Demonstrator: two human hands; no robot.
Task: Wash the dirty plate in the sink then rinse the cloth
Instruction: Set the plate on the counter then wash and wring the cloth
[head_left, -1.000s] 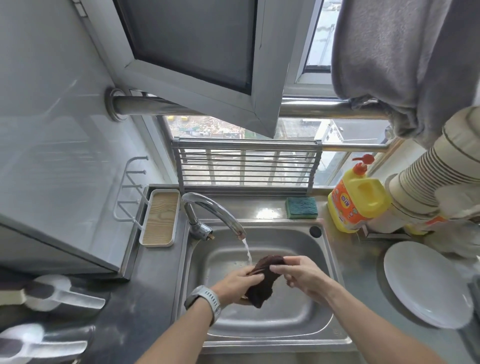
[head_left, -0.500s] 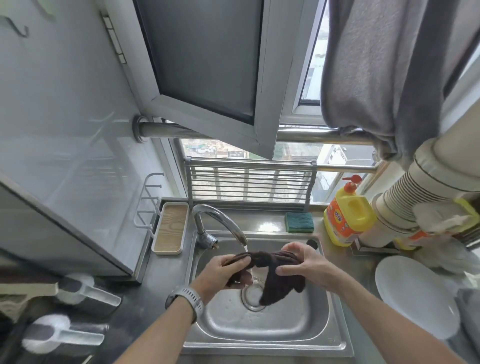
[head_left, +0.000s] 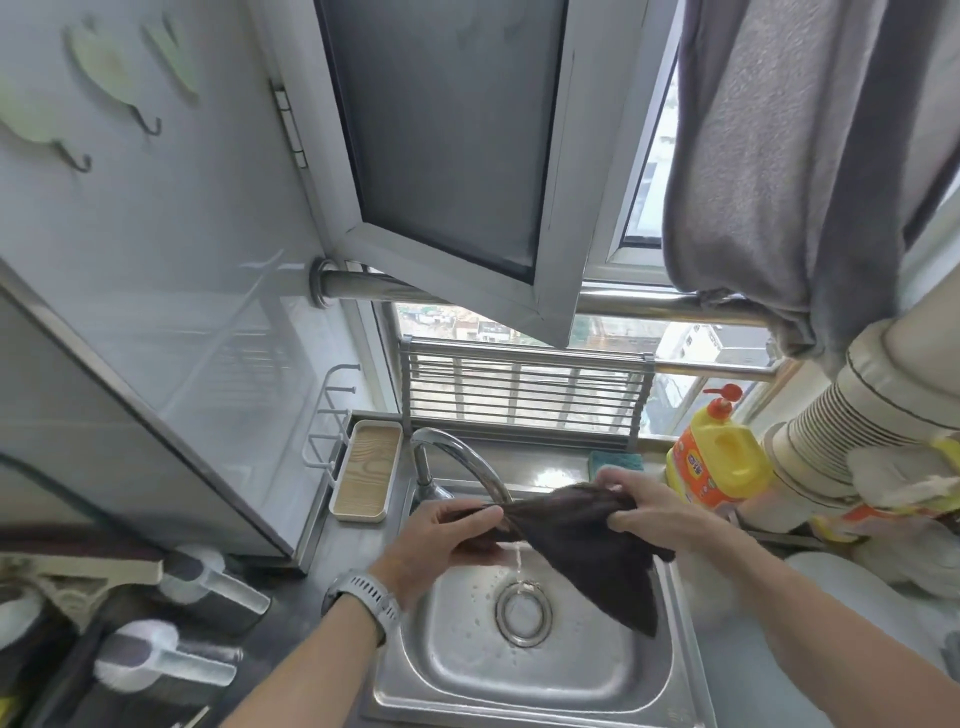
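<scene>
Dark cloth (head_left: 566, 540) stretched above the sink (head_left: 524, 675), pinched at its ends by left hand (head_left: 441, 540) and right hand (head_left: 644, 506), water falling from tap (head_left: 457, 457).

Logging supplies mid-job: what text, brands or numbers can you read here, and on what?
Yellow detergent bottle: its orange label carries white characters, too blurred to read.
Packaging below the stacked cups: orange print, unreadable.
Watch on the left wrist: face not visible.
Nothing else carries text.
</scene>
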